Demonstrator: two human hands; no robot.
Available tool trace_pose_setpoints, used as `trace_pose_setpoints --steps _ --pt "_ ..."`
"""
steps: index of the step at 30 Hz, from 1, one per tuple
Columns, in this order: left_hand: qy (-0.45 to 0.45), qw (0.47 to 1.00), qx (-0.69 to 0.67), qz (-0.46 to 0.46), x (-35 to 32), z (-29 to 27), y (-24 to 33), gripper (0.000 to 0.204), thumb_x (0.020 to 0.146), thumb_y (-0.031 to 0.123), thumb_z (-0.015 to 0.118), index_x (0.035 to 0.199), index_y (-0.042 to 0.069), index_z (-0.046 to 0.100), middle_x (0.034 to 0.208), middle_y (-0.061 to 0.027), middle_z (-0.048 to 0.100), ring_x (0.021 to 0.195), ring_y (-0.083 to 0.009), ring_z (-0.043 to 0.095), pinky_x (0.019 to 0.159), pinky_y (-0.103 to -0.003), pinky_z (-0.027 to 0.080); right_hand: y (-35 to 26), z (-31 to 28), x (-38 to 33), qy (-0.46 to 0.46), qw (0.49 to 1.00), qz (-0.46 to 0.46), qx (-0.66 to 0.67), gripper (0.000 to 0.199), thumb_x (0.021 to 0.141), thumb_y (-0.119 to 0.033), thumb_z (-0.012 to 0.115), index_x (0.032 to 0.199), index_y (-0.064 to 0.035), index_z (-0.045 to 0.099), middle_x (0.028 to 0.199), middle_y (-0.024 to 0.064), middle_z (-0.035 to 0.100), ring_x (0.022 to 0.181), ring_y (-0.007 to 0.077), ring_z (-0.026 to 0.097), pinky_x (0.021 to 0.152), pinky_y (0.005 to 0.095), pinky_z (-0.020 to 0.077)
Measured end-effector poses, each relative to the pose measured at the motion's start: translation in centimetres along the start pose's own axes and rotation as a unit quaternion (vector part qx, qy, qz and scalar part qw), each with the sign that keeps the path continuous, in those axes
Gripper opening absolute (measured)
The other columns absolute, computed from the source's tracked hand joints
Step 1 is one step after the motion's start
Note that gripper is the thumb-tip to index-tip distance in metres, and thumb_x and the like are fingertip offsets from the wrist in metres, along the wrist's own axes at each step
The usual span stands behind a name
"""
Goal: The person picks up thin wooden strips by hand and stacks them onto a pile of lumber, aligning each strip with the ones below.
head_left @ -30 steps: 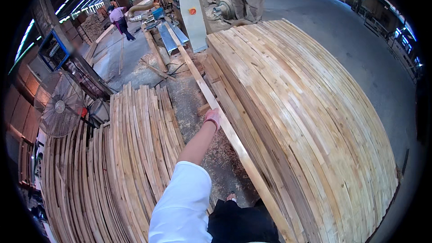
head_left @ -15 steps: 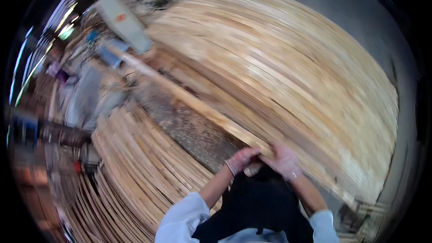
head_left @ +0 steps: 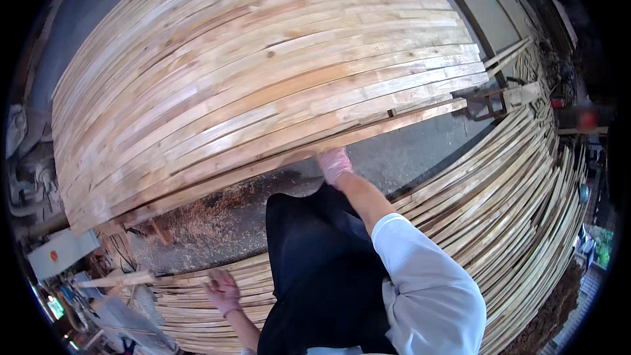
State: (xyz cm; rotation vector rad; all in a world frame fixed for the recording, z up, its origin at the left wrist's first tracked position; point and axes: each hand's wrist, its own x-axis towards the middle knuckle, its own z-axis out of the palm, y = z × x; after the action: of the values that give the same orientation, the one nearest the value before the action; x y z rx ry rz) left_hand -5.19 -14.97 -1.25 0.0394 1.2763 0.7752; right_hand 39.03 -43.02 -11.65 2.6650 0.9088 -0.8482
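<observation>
My right hand (head_left: 335,164), in a pale glove with reddish patches, is closed at the near edge of a long wooden strip (head_left: 394,122). Its fingertips are partly hidden against the wood. The strip runs along the near side of a wide layer of pale wooden strips (head_left: 263,72) laid side by side. My left hand (head_left: 223,292), gloved as well, is lower left with its fingers apart and nothing in it. It is over or beside a pile of long narrow strips (head_left: 190,309), apart from the wide layer.
More narrow strips (head_left: 486,204) lie heaped on the right. Wood shavings (head_left: 223,213) cover the grey floor between the layer and me. A whitish machine box (head_left: 62,254) stands far left, with a loose wooden piece (head_left: 115,281) near it. A small stand (head_left: 506,100) is at the right end.
My view has swung round to the right. Both hands were together on the end of a long strip; now the left is away from it and the right is at the wide layer's edge.
</observation>
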Motion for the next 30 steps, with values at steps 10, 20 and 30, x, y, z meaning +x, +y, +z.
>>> trace_pose_setpoints --steps 10,20,30 --pt "0.054 0.975 0.130 -0.171 -4.0 2.1 -16.6 0.039 0.096 0.046 0.052 0.097 0.008 0.061 0.093 -0.0068 0.062 0.080 -0.0233 0.053 0.076 -0.039 0.046 19.2 14.5 9.3 -0.103 0.992 0.064 -0.043 0.046 0.097 -0.028 0.046 0.140 -0.0109 0.054 0.148 0.0103 0.050 0.135 0.0315 0.048 0.107 0.0542 0.0391" --pt "-0.102 0.952 0.181 -0.224 0.4 7.0 -19.6 0.019 0.094 0.027 0.060 0.104 0.011 0.057 0.090 -0.0054 0.054 0.077 -0.0212 0.052 0.073 -0.037 0.047 19.7 0.4 -2.3 0.021 0.992 -0.119 -0.030 0.019 0.082 -0.025 0.064 0.089 -0.0086 0.069 0.086 0.0174 0.069 0.082 0.0360 0.068 0.076 0.0456 0.0527" --pt "-0.142 0.955 -0.167 -0.200 5.3 12.1 -19.2 0.054 0.096 0.052 0.037 0.098 0.004 0.062 0.075 -0.0089 0.055 0.070 -0.0266 0.052 0.076 -0.048 0.048 14.0 -6.9 -20.3 -0.086 0.986 0.051 -0.136 0.043 0.062 -0.036 0.085 0.092 -0.0146 0.061 0.092 0.0087 0.062 0.094 0.0284 0.060 0.087 0.0402 0.0435"
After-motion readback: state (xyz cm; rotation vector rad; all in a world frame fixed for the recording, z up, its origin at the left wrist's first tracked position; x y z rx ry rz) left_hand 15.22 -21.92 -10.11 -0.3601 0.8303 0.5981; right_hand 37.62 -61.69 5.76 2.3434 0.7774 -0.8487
